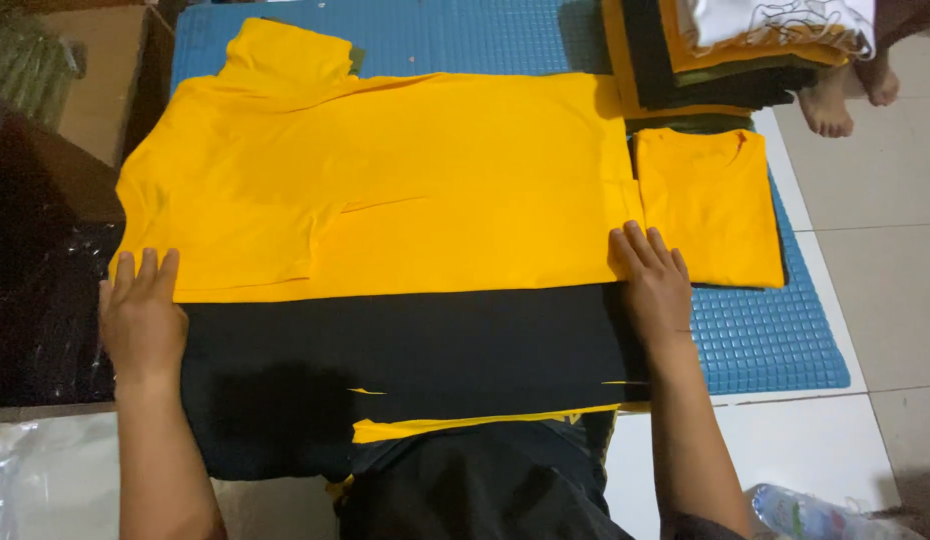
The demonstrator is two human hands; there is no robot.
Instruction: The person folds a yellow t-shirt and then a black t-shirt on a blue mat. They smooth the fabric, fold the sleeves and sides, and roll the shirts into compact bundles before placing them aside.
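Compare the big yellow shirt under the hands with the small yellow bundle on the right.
The big yellow shirt lies spread out across the blue mat, half folded; the small yellow bundle is fully folded into a compact rectangle. The left hand and right hand press the shirt's near edge; nothing touches the bundle. Both are the same yellow fabric.

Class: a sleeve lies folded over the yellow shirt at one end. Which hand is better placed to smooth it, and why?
Left, probably. The left hand rests flat at the shirt edge just below the folded sleeve. The right hand presses the opposite end, beside the small folded shirt.
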